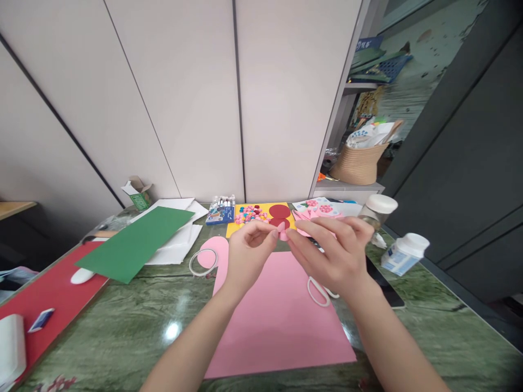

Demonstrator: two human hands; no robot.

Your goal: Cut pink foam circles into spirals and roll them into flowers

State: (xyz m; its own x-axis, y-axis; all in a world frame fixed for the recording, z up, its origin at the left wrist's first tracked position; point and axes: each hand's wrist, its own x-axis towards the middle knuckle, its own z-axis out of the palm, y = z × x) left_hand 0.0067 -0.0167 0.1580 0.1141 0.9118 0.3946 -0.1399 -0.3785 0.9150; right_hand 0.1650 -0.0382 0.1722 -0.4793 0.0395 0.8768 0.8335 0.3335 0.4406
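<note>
Above the pink sheet of paper (278, 326), both hands meet at a small curled piece of pink paper (282, 233). My left hand (253, 253) pinches it between thumb and index finger. From the other side my right hand (333, 250) grips the same piece with its fingertips, the other fingers partly stretched. Below the right hand, the white handles of a pair of scissors (321, 293) show, while its blades are hidden. Behind the hands lies a yellow sheet (233, 228) with several small coloured balls (251, 214) and dark red paper circles (280, 211).
A tape roll (203, 262) and a pink paper circle (218, 249) lie left. Green paper (141, 242), red paper (53, 288) and a marker box (221, 212) are farther left. At right stand a white bottle (404, 254), a white-lidded jar (378, 209) and a dark tablet (386, 286).
</note>
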